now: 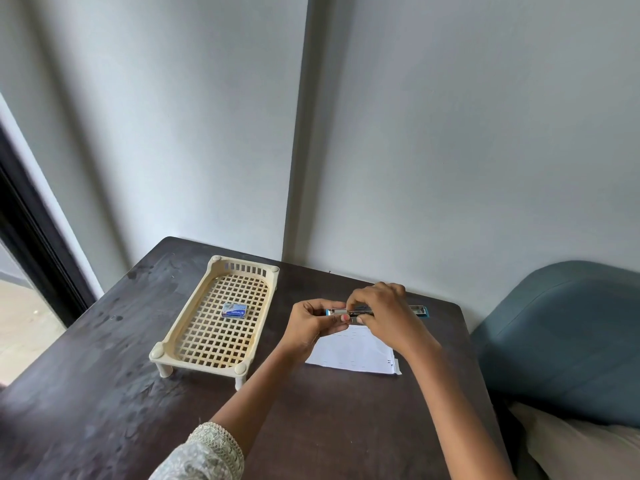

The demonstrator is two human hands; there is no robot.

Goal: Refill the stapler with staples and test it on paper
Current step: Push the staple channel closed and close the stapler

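A blue and silver stapler (419, 310) lies unfolded flat, held just above the dark table between both hands. My left hand (313, 323) pinches its left end. My right hand (384, 313) covers the middle, fingertips pressed on the metal staple channel. Whether staples sit under the fingers is hidden. A white sheet of paper (353, 351) lies on the table right below the hands. A small blue staple box (234, 310), closed, rests in the cream tray (162, 348) to the left.
The dark wooden table (104, 393) stands against a pale wall. The slatted tray on short legs takes up its back left. A blue-green padded chair (568, 341) is close at the right edge. A dark window frame (31, 237) runs along the left.
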